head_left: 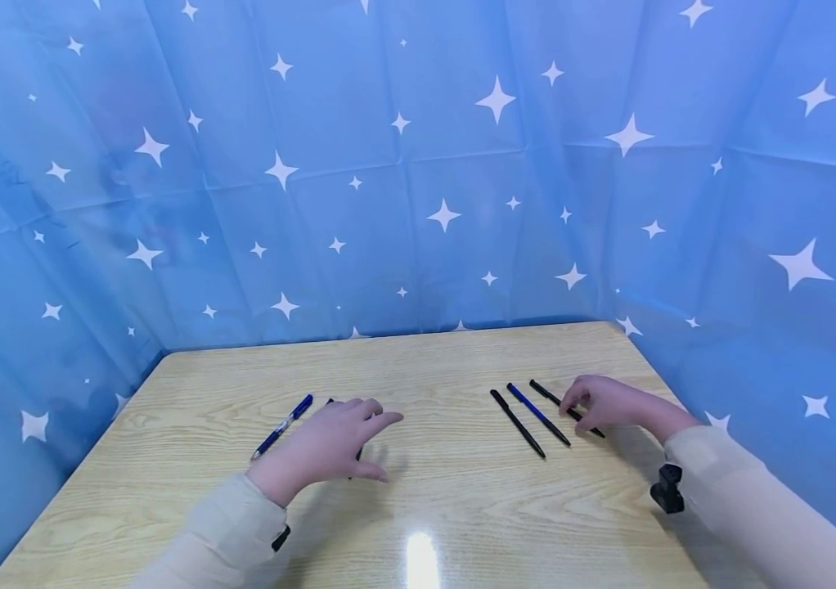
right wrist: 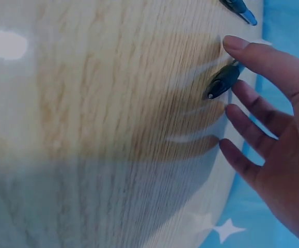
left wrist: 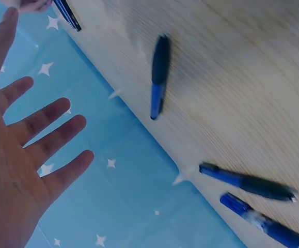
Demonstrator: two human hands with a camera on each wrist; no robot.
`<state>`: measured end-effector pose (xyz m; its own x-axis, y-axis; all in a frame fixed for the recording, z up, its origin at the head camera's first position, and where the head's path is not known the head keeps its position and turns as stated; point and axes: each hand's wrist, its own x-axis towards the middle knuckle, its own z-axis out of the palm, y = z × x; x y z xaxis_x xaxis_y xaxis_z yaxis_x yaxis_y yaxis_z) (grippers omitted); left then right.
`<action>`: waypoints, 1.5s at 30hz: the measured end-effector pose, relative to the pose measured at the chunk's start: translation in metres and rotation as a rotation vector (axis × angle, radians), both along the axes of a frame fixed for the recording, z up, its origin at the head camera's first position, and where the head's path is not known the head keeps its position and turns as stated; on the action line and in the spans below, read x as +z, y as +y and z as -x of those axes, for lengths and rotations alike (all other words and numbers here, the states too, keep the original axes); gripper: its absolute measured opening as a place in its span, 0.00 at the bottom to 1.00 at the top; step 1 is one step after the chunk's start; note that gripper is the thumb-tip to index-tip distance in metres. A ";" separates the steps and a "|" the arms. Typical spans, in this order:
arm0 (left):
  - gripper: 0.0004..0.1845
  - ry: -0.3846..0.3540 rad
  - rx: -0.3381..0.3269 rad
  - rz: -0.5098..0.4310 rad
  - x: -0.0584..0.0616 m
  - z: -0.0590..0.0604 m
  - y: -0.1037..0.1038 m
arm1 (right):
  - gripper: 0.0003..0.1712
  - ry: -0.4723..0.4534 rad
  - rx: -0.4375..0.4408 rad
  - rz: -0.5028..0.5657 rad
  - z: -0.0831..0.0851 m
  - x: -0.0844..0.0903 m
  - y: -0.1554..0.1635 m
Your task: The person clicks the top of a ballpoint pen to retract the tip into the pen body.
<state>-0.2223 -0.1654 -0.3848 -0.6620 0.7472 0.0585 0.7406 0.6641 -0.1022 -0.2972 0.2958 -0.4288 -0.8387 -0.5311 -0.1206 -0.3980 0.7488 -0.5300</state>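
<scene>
My right hand (head_left: 605, 402) is over a black pen (head_left: 546, 393) lying on the table, its fingers bent down. In the right wrist view a dark-gripped pen (right wrist: 224, 81) shows between the thumb and index finger, which stand apart on either side of it. My left hand (head_left: 325, 448) hovers above the table with fingers spread and nothing held. Underneath it, a dark pen (head_left: 359, 453) is mostly hidden. Just left of that hand lies a blue pen (head_left: 281, 427). The left wrist view shows the palm (left wrist: 20, 170) and loose pens beyond it.
Left of my right hand, a second black pen (head_left: 518, 423) and a blue-and-black pen (head_left: 539, 414) lie slanted side by side. The wooden table (head_left: 433, 368) meets a blue star-printed curtain (head_left: 388, 262) behind and at both sides. A light reflection shines near the front.
</scene>
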 end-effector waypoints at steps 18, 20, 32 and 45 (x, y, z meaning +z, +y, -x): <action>0.42 -0.044 -0.072 0.002 -0.025 0.001 0.041 | 0.16 -0.131 0.075 0.049 0.014 0.004 -0.001; 0.42 -0.047 -0.077 0.004 -0.028 0.002 0.045 | 0.16 -0.145 0.070 0.053 0.014 0.005 -0.002; 0.41 -0.113 -0.062 -0.025 -0.033 0.007 0.065 | 0.16 -0.215 0.006 0.012 0.015 0.017 -0.007; 0.39 -0.147 -0.004 -0.084 -0.027 0.020 0.079 | 0.17 -0.161 0.016 0.169 0.005 0.025 -0.014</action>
<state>-0.2422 -0.0868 -0.4117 -0.6650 0.7465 0.0237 0.7462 0.6627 0.0627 -0.3023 0.2814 -0.4037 -0.8070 -0.5682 -0.1607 -0.3090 0.6383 -0.7050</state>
